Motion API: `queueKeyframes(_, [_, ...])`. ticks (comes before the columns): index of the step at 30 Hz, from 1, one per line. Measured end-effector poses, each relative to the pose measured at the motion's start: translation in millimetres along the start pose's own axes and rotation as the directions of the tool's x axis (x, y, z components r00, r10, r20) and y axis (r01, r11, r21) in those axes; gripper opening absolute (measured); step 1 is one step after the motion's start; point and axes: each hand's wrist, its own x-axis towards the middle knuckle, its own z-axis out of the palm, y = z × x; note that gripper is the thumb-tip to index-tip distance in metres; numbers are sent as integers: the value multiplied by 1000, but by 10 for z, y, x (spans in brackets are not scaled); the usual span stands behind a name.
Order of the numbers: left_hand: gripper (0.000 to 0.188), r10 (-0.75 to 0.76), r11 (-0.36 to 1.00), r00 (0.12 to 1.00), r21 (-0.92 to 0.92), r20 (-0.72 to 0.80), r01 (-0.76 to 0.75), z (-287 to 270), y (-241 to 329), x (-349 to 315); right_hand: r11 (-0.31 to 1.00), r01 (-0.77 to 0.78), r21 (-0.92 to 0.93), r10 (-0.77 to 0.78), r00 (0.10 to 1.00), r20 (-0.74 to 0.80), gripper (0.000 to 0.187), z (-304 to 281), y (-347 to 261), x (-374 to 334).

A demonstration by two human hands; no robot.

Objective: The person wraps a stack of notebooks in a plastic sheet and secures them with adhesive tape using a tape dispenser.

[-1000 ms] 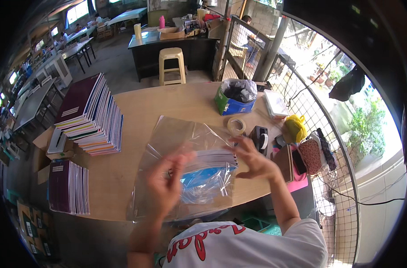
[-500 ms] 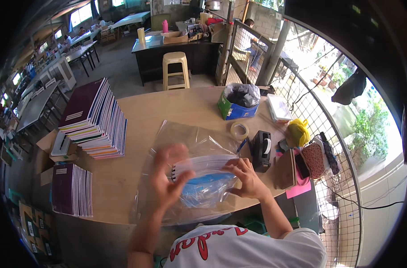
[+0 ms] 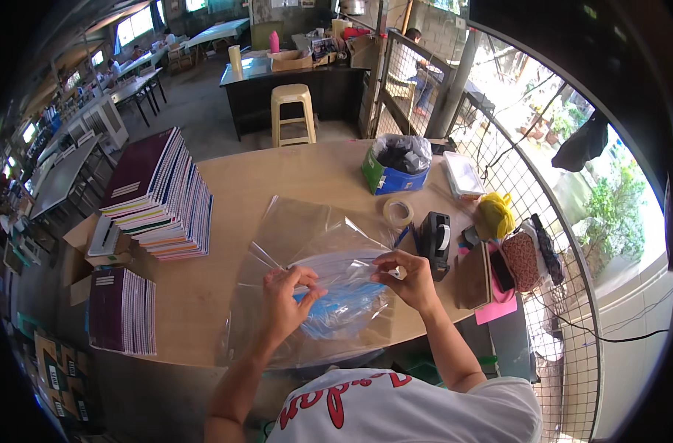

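In front of me on the table, a sheet or bag of clear plastic (image 3: 299, 215) lies spread, glossy and wrinkled. Under its folds shows a white and blue notebook-like item (image 3: 344, 295), its outline blurred by glare. My left hand (image 3: 286, 299) is at the item's left end, thumb and fingers curled in a pinch on the plastic. At the right end my right hand (image 3: 407, 279) also pinches the film between thumb and fingertips. The plastic looks drawn between both hands across the item's far edge.
Tall and short stacks of purple notebooks (image 3: 141, 170) (image 3: 122, 310) stand left. To the right are a tape roll (image 3: 398, 213), a black tape dispenser (image 3: 434, 244), a blue-green box lined with a grey bag (image 3: 395, 177), a yellow bundle (image 3: 495, 215) and pouches (image 3: 521, 262). Wire mesh borders the right.
My left hand, blurred and raised before, has come down and closed on the plastic. My right hand has shifted slightly up and pinches the film. The spiral binding seen earlier is now covered.
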Motion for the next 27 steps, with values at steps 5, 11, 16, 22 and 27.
queueKeyframes(5, [21,32,999,999,35,10,-33,-31,-4,111,999,44,25,-45,998,41,17,36,85,9])
queueKeyframes(11, [16,-154,966,984,-197,85,168,-35,-44,161,996,-75,46,75,997,9,16,76,25,59])
queueKeyframes(16, [23,-15,987,999,162,31,10,-155,161,253,981,99,-169,-130,975,-182,17,137,25,144])
queueKeyframes(22, [22,39,982,999,187,-10,-36,-100,94,324,977,102,-188,-138,972,-190,17,177,140,192])
queueKeyframes(27, [22,-123,991,992,-52,25,124,-20,-195,358,995,-32,-91,16,984,-178,18,239,189,247])
